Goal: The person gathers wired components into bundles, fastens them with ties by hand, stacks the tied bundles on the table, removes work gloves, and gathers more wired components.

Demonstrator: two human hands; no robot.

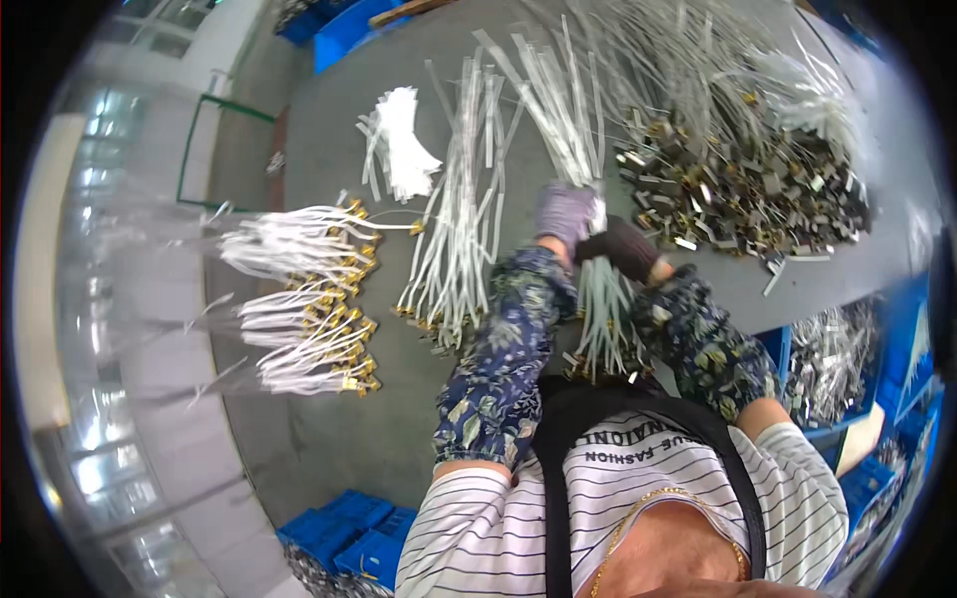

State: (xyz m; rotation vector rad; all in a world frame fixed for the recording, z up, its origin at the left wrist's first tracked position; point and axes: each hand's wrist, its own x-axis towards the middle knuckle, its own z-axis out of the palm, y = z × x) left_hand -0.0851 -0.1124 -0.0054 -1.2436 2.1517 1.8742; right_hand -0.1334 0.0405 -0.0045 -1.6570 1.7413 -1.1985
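A bundle of long, pale flat strips [603, 304] runs between my hands, its near ends tipped with small dark and metal pieces close to my body. My left hand [566, 215], in a greyish-purple glove, is wrapped round the middle of the bundle. Just right of it, my right hand [626, 249], in a dark glove, is closed against the same bundle; its fingertips are partly hidden. Left of my hands lies a second spread of pale strips [464, 199] with brass-coloured ends toward me.
A large heap of metal-ended strips [758, 184] covers the table's right side. White wires with brass ends [309, 339] lie in groups at left, below a stack of white strips [402, 145]. Blue bins [349, 533] stand at the near left, and more bins hold parts at right.
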